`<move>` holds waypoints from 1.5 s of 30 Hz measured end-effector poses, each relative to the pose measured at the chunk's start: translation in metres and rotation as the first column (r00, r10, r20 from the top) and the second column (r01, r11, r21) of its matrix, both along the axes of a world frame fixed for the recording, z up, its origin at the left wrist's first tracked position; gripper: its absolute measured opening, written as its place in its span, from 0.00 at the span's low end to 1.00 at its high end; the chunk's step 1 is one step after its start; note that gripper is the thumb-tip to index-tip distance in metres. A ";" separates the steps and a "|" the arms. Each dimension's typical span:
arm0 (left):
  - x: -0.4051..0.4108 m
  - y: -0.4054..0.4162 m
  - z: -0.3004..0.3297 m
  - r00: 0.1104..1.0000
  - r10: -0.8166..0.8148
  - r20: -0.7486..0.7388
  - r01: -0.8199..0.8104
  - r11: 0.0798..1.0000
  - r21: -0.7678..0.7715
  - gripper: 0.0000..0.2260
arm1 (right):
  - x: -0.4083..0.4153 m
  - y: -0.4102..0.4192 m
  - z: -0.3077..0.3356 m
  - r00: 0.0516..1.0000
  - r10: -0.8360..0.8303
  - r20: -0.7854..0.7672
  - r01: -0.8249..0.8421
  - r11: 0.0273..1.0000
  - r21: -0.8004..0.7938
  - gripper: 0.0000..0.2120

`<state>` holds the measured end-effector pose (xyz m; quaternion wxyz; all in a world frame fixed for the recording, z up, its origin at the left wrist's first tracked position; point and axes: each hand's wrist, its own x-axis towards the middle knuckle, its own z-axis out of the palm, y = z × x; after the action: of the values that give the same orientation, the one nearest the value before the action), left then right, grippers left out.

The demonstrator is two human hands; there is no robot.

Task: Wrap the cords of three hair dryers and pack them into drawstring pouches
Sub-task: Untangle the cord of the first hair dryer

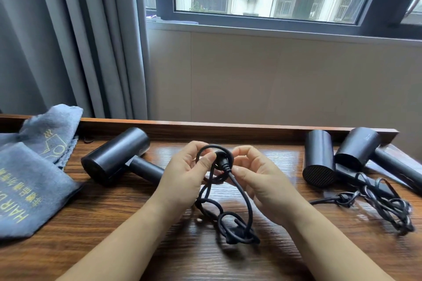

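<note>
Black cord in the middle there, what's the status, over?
Left hand and right hand both pinching the black cord near its plug. Cord knotted, unwrapped. Three hair dryers unpacked; nothing blocking.

A black cord (225, 207) loops between the fingers (206, 162) of both hands, its plug (222, 159) pinched at the fingertips, the rest hanging in tangled coils below them. Left of the fingers lies a black hair dryer (118, 155); farther left, grey drawstring pouches (32, 180). Right of the fingers lie two more dryers (317, 157) (358, 148) with a knotted cord (374, 201).
</note>
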<state>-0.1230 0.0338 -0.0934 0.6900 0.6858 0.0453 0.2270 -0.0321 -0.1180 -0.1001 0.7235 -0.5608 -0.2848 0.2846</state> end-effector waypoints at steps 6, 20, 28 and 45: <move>0.002 0.001 -0.008 0.993 0.085 -0.083 -0.057 0.954 0.296 0.04 | 0.000 0.005 -0.001 0.977 -0.193 0.095 0.194 0.981 0.001 0.05; 0.003 0.005 -0.006 0.987 0.148 -0.057 -0.137 0.978 0.160 0.08 | -0.004 0.003 0.001 0.999 -0.045 0.001 0.044 0.999 0.007 0.12; 0.001 0.006 -0.007 0.993 0.108 -0.055 -0.094 0.974 0.208 0.03 | -0.004 0.000 0.003 0.995 -0.094 0.019 0.093 0.995 0.027 0.12; -0.001 -0.004 -0.004 0.983 0.183 -0.033 -0.144 0.861 0.487 0.10 | -0.010 0.008 0.001 0.865 -0.309 0.396 0.403 0.897 -0.180 0.06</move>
<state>-0.1244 0.0293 -0.0974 0.4730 0.8381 0.0722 0.2618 -0.0417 -0.1100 -0.0994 0.6208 -0.7349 -0.2631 0.0726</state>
